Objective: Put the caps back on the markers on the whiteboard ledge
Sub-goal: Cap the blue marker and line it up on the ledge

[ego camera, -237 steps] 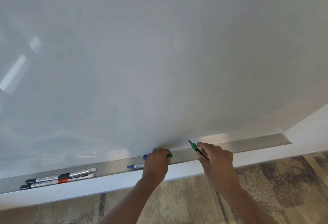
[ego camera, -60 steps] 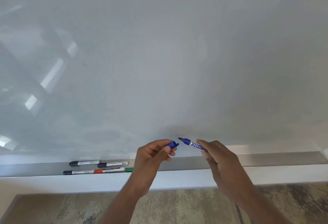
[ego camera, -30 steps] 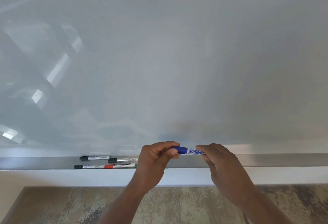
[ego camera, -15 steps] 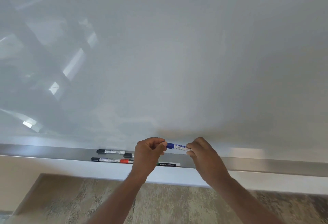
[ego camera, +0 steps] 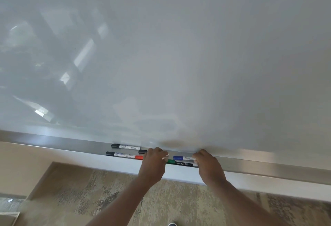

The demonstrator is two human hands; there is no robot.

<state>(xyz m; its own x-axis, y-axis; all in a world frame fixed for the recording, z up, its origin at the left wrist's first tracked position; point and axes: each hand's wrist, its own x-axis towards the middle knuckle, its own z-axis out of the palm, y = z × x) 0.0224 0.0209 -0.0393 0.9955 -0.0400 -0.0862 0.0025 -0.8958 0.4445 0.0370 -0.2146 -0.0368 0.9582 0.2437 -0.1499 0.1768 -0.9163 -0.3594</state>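
A steel ledge [ego camera: 71, 145] runs under the whiteboard [ego camera: 179, 64]. My right hand [ego camera: 209, 166] holds the tail of a capped blue marker [ego camera: 181, 158] lying low over the ledge. Just in front of it a green-capped marker [ego camera: 180, 163] rests on the ledge. My left hand [ego camera: 154, 163] hovers at the ledge with curled fingers, a small gap away from the blue cap, and nothing shows in it. To the left lie a black-capped marker [ego camera: 125, 147], a second black cap [ego camera: 142, 151] half hidden by my left hand, and a black-capped marker [ego camera: 123, 155] end to end with a red cap [ego camera: 138, 157].
The ledge stretches bare to the right of my right hand [ego camera: 268, 168]. Below it is a white wall strip [ego camera: 107, 165] and patterned carpet [ego camera: 89, 199]. A shoe tip [ego camera: 172, 224] shows at the bottom edge.
The blue cap went onto the blue marker. Both hands then carried it left and down to the ledge beside the green marker, and my left hand has come off the cap.
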